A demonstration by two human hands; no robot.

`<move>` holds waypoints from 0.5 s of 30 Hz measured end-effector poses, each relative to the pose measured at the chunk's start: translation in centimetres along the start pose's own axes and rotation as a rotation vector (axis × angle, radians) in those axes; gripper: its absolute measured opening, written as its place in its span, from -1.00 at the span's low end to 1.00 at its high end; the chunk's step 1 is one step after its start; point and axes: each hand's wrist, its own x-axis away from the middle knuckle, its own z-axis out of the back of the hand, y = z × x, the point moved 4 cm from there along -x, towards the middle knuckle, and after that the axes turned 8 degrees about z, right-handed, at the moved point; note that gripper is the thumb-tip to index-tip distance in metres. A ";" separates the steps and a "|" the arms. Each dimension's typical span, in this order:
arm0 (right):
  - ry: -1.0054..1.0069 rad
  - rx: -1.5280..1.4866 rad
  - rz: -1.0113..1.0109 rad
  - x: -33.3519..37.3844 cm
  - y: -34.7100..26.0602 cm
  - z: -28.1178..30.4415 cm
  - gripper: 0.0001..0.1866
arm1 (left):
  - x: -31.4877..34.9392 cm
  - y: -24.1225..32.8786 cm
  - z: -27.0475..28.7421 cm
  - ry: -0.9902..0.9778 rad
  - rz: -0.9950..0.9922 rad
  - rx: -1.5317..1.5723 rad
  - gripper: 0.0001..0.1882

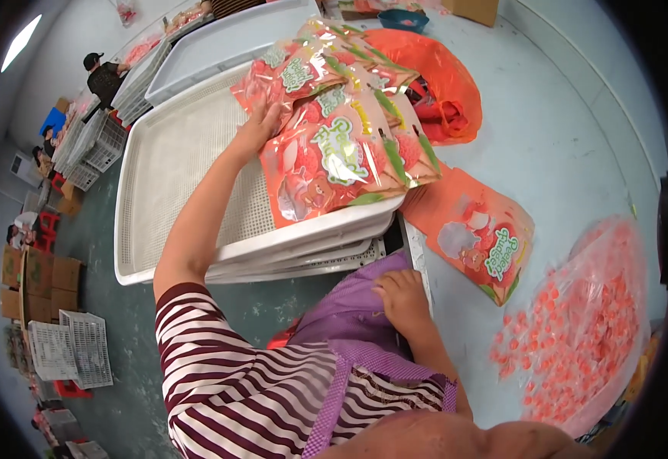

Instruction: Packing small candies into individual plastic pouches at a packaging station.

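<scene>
Several glossy red-and-pink printed pouches [334, 153] lie in overlapping layers across the right side of a white perforated tray [185, 172]. My left hand [260, 128] rests against their left edge with its fingers stretched out. Loosely curled, my right hand [404, 302] is by the table edge, in front of the purple apron [353, 302], and nothing shows in it. A single flat pouch [475, 233] lies on the table to the right, close to that hand.
More trays are stacked under the white one. A clear bag of small pink-red pieces [578, 344] sits at the right. Beyond the pouches are an orange-red plastic bag [445, 96] and a teal basin [403, 21]. White crates [74, 348] stand on the floor; people work at the far left.
</scene>
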 end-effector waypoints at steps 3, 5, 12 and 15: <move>0.001 0.017 0.026 -0.4 -0.1 0.3 -0.86 | -0.7 -0.6 0.0 0.001 -0.027 0.007 -0.18; -0.016 -0.001 0.013 -0.4 0.0 0.2 -0.86 | -0.9 -0.9 0.7 -0.018 0.018 0.049 -0.18; -0.016 -0.011 -0.005 -0.6 0.3 0.3 -0.86 | -1.6 1.6 2.8 0.069 -0.071 0.205 -0.12; -0.004 -0.005 -0.022 -0.2 0.2 0.6 -0.85 | -4.2 2.1 3.6 0.230 -0.056 0.177 -0.24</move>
